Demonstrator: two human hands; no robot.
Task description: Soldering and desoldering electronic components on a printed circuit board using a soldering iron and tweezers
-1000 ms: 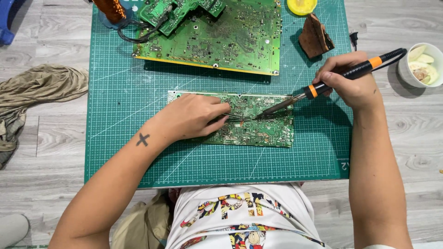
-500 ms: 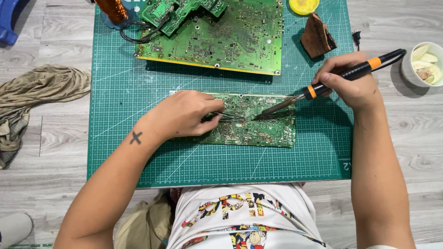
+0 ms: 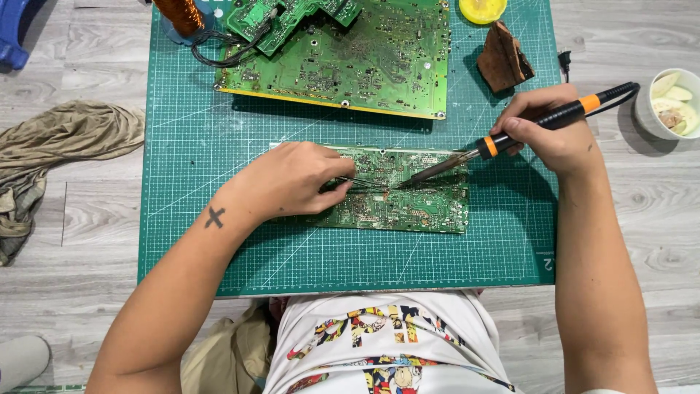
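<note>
Circuit board [image 3: 408, 204]: left hand [image 3: 292, 179] grips tweezers [image 3: 364, 184], right hand [image 3: 558, 131] grips soldering iron [image 3: 510, 135]; a slip could burn nearby parts.

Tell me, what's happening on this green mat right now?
A person works on a small circuit board lying on a green cutting mat. The right hand holds a soldering iron, tip down on the board. The left hand holds tweezers at the same spot. A larger board lies farther back.
</note>
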